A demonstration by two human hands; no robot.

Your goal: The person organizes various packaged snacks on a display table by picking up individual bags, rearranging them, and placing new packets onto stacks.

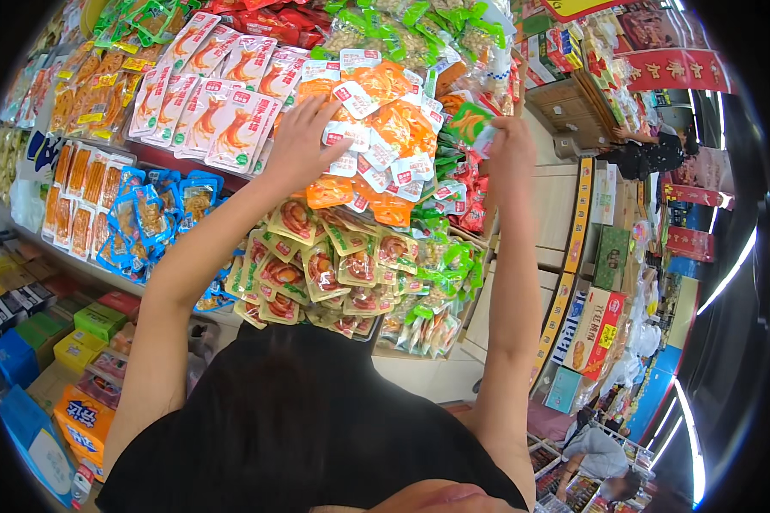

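My left hand [305, 142] lies palm down with its fingers apart, at the left side of a heap of orange snack packets with white labels [385, 138]. It touches the packets, but its fingertips do not appear closed around one. To the right of the heap, my right hand [512, 144] grips a green packet [471, 125] by its right edge and looks slightly blurred. White pouches with red print [234, 131] stand in overlapping rows just left of my left hand. Nearer to me are beige pouches of brown food [324, 266].
Blue-edged packets [160, 208] and trays of brown sticks [80, 192] fill the left side. Green-topped bags [398, 38] lie at the back. Drink cartons [83, 417] are stacked at lower left. Beyond a shelf edge [577, 215] at right, another person [648, 151] stands by boxes.
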